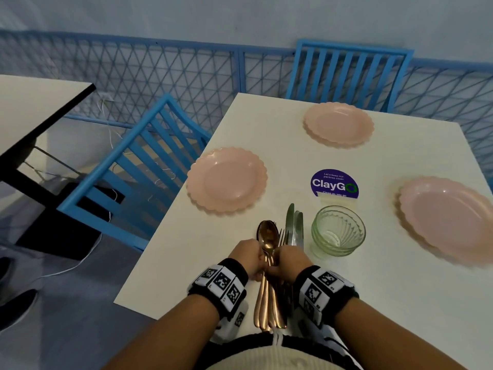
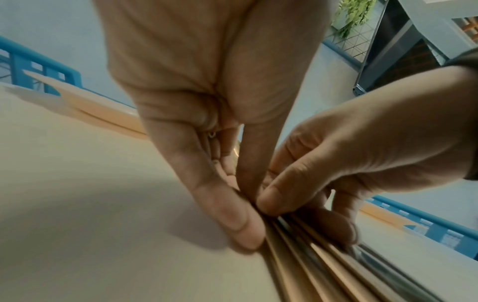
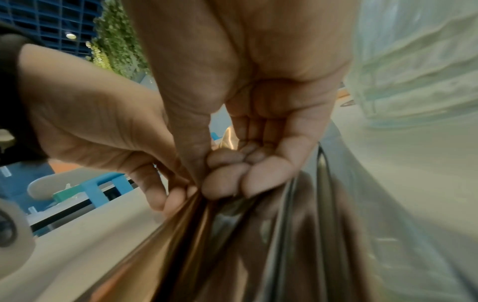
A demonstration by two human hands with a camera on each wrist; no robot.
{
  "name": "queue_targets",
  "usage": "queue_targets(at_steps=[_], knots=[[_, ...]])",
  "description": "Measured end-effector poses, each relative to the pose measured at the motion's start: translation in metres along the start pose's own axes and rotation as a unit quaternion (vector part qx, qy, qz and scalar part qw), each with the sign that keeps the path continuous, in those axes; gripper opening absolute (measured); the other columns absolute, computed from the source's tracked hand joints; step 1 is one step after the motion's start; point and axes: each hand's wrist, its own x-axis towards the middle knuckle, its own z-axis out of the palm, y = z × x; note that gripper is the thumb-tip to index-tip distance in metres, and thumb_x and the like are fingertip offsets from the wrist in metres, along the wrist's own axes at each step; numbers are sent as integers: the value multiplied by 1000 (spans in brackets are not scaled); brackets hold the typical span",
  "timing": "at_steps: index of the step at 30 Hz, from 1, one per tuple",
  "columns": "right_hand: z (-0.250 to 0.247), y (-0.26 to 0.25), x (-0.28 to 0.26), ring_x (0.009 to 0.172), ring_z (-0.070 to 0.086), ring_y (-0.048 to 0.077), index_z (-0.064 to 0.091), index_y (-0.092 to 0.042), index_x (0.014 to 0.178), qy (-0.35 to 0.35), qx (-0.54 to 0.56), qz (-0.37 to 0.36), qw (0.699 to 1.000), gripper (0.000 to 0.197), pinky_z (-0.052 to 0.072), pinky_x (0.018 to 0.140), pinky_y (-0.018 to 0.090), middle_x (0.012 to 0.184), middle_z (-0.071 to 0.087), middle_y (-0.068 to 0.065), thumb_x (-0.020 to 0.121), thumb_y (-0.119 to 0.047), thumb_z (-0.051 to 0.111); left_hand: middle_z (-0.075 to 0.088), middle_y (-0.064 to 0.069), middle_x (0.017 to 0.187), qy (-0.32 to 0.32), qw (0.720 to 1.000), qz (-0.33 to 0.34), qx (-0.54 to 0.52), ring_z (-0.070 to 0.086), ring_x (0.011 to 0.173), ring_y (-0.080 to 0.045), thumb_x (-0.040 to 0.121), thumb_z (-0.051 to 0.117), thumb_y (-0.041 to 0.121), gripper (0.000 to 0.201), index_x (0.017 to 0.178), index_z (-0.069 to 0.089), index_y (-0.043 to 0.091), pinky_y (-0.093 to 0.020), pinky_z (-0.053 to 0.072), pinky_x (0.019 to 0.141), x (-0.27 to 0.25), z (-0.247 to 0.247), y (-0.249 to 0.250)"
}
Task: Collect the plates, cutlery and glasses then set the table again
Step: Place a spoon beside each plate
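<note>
Both hands are gathering a bundle of cutlery (image 1: 272,265) at the near edge of the white table (image 1: 373,303). The left hand (image 1: 246,256) is curling around the left side of the bundle, its thumb and fingertips (image 2: 243,230) pinching the copper-coloured handles against the tabletop. The right hand (image 1: 292,259) is grasping the right side of the same bundle, fingers (image 3: 227,183) curled in over the handles, thumb pressing down beside the left thumb. Neither hand is slack; each is closing on the cutlery.

The bundle is lying lengthwise, handles pointing toward the near edge and the person's body. Copper spoons (image 1: 267,235) are sticking out beyond the knuckles, fork tines (image 1: 282,236) are showing just to their right, and silver knife blades (image 1: 294,225) are reaching farthest toward the table's middle. How many pieces of each kind are in the bundle cannot be told.

1 green ribbed glass (image 1: 337,231) is standing upright just beside the knife blades, right of the hands; whether others are nested inside it is unclear. 3 pink scalloped plates are sitting on the table: 1 at the left edge (image 1: 226,180), 1 near the far edge (image 1: 338,124), and 1 at the right edge (image 1: 450,217), the last 2 looking like stacked pairs. A round purple sticker (image 1: 334,184) reading "ClayGO" is lying on the table's middle, between the plates and beyond the glass.

2 blue slatted chairs are standing at the table, 1 at the left edge (image 1: 138,166) and 1 at the far edge (image 1: 346,73).
</note>
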Motion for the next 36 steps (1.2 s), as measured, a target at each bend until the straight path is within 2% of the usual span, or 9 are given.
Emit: queue_targets(at_steps=[3,8,11,16,20,24,29,33,36], knots=[[-3,2,-3,82,45,13,46,-16,67,-4,1,-5,1000,31,39,75,26,64,38,-2,90,-36,53,54,-2,53,-4,999,-18,-45,54,44,-14,86,60,6,32,58,48,13,-22,50,51,0,0,3],[-10,8,-12,85,56,19,62,-6,106,64,83,-5,994,26,43,79,25,84,51,1,90,-24,55,55,-3,57,-2,998,2,-56,57,48,-15,87,61,9,28,63,47,14,-23,52,54,-1,-1,5],[-19,11,-15,89,62,23,61,-8,105,92,118,4,989,21,46,80,27,90,60,7,90,-22,53,56,-5,58,-3,998,6,-67,57,47,-15,88,60,9,26,65,47,13,-23,52,53,-2,-1,8],[-22,13,-17,97,55,22,59,-6,111,108,103,-1,989,27,39,81,24,99,52,7,91,-23,53,57,-2,55,2,1000,23,0,56,47,-14,90,57,23,29,63,48,14,-28,55,68,-6,-2,18],[-22,10,-18,103,56,22,58,-8,115,114,98,-15,989,28,41,87,25,110,58,9,92,-22,51,60,-5,64,-16,996,54,65,62,61,-22,88,56,12,14,77,60,5,-29,54,67,-11,-5,30],[-24,10,-20,105,60,24,57,-9,118,111,111,-12,988,29,45,89,28,112,65,11,93,-23,51,54,-3,59,-23,999,17,-43,53,48,-15,94,49,13,27,66,49,13,-22,47,53,-9,-11,26],[-35,7,-15,93,62,22,59,-6,110,148,154,-15,977,26,41,77,23,99,66,8,92,-24,54,62,-8,68,-2,978,54,-201,60,53,-15,98,36,12,29,79,58,6,-22,52,54,-12,-36,26],[-48,-7,-10,95,64,26,60,-6,107,169,190,-25,967,28,50,90,35,100,69,12,93,-28,52,63,-9,81,7,962,98,-253,61,60,-11,98,43,17,24,96,62,1,-15,55,51,-12,-48,31],[-55,-18,-5,98,64,26,60,-4,105,171,191,-34,966,27,44,99,37,96,67,12,92,-27,52,61,-2,75,52,953,102,-280,60,58,-9,97,46,17,19,91,60,5,-15,53,50,-9,-54,25]])
